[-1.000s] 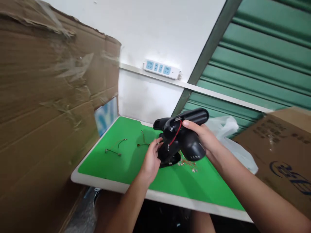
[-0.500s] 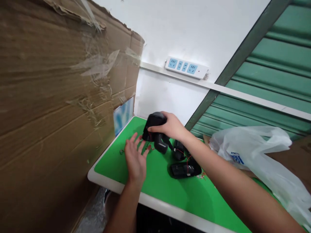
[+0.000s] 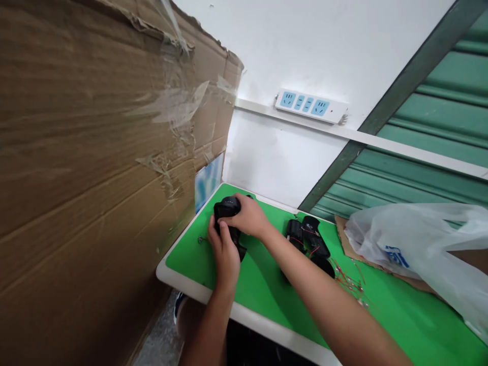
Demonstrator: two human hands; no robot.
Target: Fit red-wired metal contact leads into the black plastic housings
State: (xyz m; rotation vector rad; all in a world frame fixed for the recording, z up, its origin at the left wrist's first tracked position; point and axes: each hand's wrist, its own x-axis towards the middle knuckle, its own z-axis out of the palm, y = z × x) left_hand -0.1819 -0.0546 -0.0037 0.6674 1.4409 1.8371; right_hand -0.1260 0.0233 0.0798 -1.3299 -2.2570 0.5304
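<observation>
A dark, rounded black plastic housing point(image 3: 227, 204) is held between my two hands above the far left part of the green tabletop point(image 3: 267, 300). My left hand point(image 3: 225, 251) is closed around its near side, with the thumb pointing up along it. My right hand point(image 3: 249, 216) grips it from the right and above, fingers partly hidden behind it. A lower black section shows beneath my hands. To the right lie more black housings point(image 3: 310, 236) with thin red wires, partly covered by my right forearm.
Loose red wires point(image 3: 348, 282) are scattered right of the housings. Small metal bits point(image 3: 201, 239) lie by my left hand. A big taped cardboard box point(image 3: 114, 178) walls the left side. A white plastic bag point(image 3: 412, 239) rests at right; a power strip point(image 3: 310, 105) is on the wall.
My left hand has gone from open beside the housing to closed on it. The right hand has lowered and turned the housing. The view has shifted, uncovering the loose wires at right.
</observation>
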